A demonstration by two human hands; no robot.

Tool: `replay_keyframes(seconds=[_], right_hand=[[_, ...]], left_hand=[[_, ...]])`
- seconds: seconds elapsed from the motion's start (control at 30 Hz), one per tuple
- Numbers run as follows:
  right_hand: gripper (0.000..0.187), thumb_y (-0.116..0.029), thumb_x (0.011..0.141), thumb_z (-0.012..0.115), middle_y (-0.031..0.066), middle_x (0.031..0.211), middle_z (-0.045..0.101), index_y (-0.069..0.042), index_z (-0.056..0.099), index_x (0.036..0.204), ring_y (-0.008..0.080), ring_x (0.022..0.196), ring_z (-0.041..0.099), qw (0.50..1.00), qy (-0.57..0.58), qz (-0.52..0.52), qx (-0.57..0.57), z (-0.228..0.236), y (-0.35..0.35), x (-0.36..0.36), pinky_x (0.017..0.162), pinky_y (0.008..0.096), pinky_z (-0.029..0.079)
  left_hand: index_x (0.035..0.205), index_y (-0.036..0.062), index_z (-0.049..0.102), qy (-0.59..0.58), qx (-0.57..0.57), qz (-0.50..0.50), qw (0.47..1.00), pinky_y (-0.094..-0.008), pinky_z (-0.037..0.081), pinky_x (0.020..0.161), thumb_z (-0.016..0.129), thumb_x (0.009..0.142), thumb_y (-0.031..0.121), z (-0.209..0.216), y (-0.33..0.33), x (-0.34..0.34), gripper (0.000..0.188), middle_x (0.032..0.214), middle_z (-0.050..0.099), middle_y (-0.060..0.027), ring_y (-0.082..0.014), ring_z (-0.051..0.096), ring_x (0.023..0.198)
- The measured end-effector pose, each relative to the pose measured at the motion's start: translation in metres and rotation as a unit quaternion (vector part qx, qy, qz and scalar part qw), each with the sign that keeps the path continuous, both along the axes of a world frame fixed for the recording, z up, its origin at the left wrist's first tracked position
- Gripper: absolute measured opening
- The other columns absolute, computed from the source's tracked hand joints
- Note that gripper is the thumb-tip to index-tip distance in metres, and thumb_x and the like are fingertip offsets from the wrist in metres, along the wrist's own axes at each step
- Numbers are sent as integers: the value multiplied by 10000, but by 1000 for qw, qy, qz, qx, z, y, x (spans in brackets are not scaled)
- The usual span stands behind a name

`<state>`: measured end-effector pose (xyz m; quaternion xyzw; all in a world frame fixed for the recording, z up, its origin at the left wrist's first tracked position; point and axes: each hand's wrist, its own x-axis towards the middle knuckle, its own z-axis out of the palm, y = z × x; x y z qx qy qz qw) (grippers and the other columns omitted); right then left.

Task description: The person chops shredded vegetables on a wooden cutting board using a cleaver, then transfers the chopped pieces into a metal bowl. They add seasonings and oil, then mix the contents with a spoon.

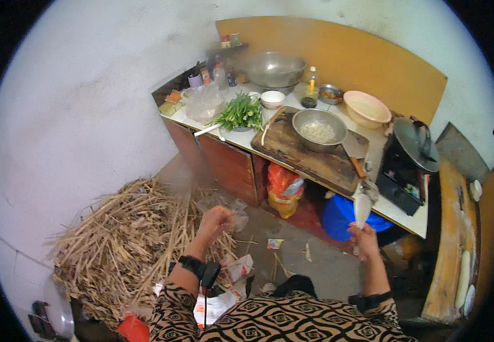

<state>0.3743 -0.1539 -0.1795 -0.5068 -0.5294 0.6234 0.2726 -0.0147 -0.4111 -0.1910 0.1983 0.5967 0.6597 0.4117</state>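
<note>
My left hand (215, 219) is closed into a loose fist over the edge of a pile of dry stalks (127, 239); I cannot tell whether it grips any. My right hand (363, 236) holds a white rice paddle (362, 208) upright, near the front edge of the white counter (398, 214). On the counter lies a dark wooden cutting board (310, 159) with a steel bowl (319, 130) of pale shredded food on it. A cleaver (354, 151) rests beside the bowl.
Green onions (240, 113), a small white bowl (272, 99), a large steel basin (274, 69), bottles, a pink basin (366, 108) and a black cooker with lid (412, 157) fill the counter. A blue bucket (344, 214) and orange bag (284, 188) sit underneath. Litter lies on the floor.
</note>
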Motion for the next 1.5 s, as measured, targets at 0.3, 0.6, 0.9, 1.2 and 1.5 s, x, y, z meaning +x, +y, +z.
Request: replay_keyframes(seconds=[0.3, 0.6, 0.9, 1.2, 1.5], right_hand=[[169, -223, 871, 658, 3, 660, 568, -84, 595, 796, 78, 498, 452, 991, 90, -83, 57, 20, 167, -80, 454, 238, 334], [225, -243, 871, 705, 11, 853, 619, -54, 605, 942, 100, 736, 581, 989, 83, -92, 75, 57, 274, -174, 632, 239, 457], [284, -347, 884, 629, -21, 777, 531, -77, 546, 918, 93, 666, 471, 920, -214, -307, 116, 52, 255, -211, 588, 274, 378], [235, -298, 906, 637, -18, 644, 505, -119, 537, 793, 83, 476, 430, 807, -335, -477, 97, 75, 165, -242, 419, 240, 316], [138, -199, 870, 633, 91, 776, 592, -87, 620, 950, 292, 696, 574, 697, -651, -258, 155, 122, 116, -269, 597, 349, 460]], left_hand=[[1064, 89, 591, 244, -16, -86, 966, -371, 522, 789, 604, 905, 311, 75, 186, -168, 273, 1007, 628, -37, -191, 609, 866], [1282, 93, 471, 158, -43, 12, 986, -373, 506, 886, 548, 943, 191, 155, 329, -342, 362, 1238, 562, -109, -218, 579, 1063], [1210, 33, 534, 336, -50, 40, 940, -309, 503, 643, 702, 760, 145, 152, 534, -603, 493, 927, 632, -66, -143, 624, 773], [1255, 1, 516, 499, -77, 72, 860, -355, 519, 778, 770, 649, 219, 61, 711, -818, 692, 1022, 655, -163, -277, 654, 877], [1328, -18, 443, 616, -122, 23, 777, -366, 433, 988, 784, 688, 305, 24, 820, -892, 794, 1282, 547, -228, -319, 536, 1199]])
